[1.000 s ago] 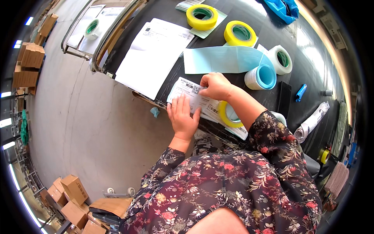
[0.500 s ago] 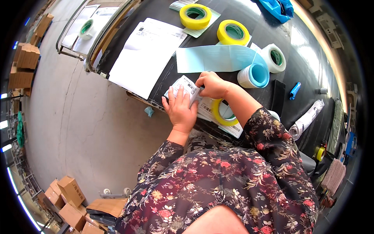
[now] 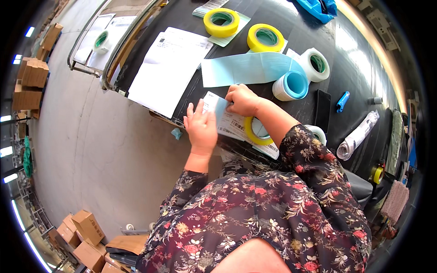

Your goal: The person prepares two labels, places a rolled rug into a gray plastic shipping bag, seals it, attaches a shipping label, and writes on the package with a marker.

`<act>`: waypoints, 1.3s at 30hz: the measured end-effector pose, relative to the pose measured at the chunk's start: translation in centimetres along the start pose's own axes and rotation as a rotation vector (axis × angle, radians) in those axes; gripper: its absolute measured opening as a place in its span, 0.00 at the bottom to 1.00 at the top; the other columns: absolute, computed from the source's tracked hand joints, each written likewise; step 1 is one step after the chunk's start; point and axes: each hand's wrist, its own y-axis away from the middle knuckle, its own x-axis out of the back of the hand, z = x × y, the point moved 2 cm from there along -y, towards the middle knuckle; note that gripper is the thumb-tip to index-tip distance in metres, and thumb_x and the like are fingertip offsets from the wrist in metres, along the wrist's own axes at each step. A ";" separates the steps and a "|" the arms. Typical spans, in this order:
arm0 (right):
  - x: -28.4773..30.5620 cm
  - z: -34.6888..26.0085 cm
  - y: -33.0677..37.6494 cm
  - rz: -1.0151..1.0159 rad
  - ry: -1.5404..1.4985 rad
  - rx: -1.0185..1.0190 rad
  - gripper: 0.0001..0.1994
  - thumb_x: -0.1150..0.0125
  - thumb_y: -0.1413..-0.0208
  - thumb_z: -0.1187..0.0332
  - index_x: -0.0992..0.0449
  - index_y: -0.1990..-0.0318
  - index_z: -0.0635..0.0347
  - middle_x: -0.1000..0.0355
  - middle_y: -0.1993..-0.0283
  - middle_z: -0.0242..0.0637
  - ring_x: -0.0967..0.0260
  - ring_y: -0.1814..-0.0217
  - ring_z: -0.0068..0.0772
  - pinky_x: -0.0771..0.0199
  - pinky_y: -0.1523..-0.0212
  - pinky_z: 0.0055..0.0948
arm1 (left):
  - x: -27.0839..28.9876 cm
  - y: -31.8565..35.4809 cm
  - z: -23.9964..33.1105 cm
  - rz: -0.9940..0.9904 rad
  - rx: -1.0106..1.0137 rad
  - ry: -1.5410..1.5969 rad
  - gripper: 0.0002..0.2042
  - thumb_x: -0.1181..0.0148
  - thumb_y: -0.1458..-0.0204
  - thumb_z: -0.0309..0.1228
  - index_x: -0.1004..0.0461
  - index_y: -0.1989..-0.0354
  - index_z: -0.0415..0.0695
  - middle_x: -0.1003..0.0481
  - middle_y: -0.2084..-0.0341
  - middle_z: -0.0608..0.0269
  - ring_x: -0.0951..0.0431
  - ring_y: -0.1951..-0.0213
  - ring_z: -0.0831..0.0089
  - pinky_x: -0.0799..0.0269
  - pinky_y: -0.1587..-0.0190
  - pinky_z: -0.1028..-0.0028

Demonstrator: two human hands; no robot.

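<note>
A small white printed label (image 3: 210, 101) lies at the near edge of the dark table, a pale blue side showing along its right part. My left hand (image 3: 200, 129) rests against it, fingers stretched and spread, holding nothing. Closed in a pinch, my right hand (image 3: 244, 100) grips the label's right edge. Just below sit more barcoded labels (image 3: 236, 126), with a yellow tape roll (image 3: 256, 132) standing on them. Beyond my right hand a light blue label roll (image 3: 291, 86) has its strip (image 3: 241, 69) unrolled leftward.
White printed sheets (image 3: 166, 73) cover the table's left side. Yellow tape rolls (image 3: 221, 22) (image 3: 265, 38) and a clear tape roll (image 3: 315, 65) lie farther back. To the right are a black phone-like slab (image 3: 322, 111), a blue cutter (image 3: 342, 102) and a rolled plastic bundle (image 3: 358, 135).
The label has been turned up by my right hand, so its pale blue side shows where print was before. My left hand has shifted slightly left and down.
</note>
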 end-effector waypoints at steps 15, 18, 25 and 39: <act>1.0 -2.2 1.2 0.144 0.136 -0.072 0.18 0.31 0.58 0.67 0.17 0.55 0.54 0.23 0.48 0.42 0.26 0.44 0.42 0.23 0.49 0.39 | 14.6 -5.0 -4.2 0.308 0.257 0.479 0.35 0.53 0.37 0.53 0.34 0.40 0.25 0.30 0.42 0.42 0.29 0.42 0.56 0.35 0.38 0.65; 2.0 -4.0 3.4 0.520 -0.150 0.089 0.16 0.33 0.53 0.63 0.18 0.57 0.60 0.24 0.50 0.44 0.26 0.48 0.43 0.23 0.51 0.38 | 13.3 -2.9 7.6 0.469 0.015 0.439 0.20 0.54 0.33 0.35 0.28 0.45 0.27 0.33 0.37 0.48 0.33 0.38 0.55 0.37 0.37 0.64; 4.6 -7.5 19.4 0.789 -1.213 0.447 0.30 0.26 0.54 0.58 0.29 0.48 0.69 0.24 0.60 0.41 0.26 0.57 0.30 0.26 0.53 0.30 | 6.4 1.4 17.5 0.570 -0.794 -0.652 0.18 0.56 0.33 0.44 0.20 0.52 0.49 0.35 0.33 0.65 0.41 0.31 0.53 0.57 0.31 0.51; 4.0 11.3 45.9 1.342 -1.465 0.159 0.05 0.40 0.41 0.75 0.26 0.59 0.64 0.26 0.64 0.31 0.31 0.63 0.18 0.28 0.59 0.21 | -10.4 19.3 37.9 0.212 -1.181 -0.188 0.29 0.51 0.40 0.55 0.29 0.40 0.45 0.42 0.30 0.55 0.49 0.28 0.47 0.81 0.30 0.46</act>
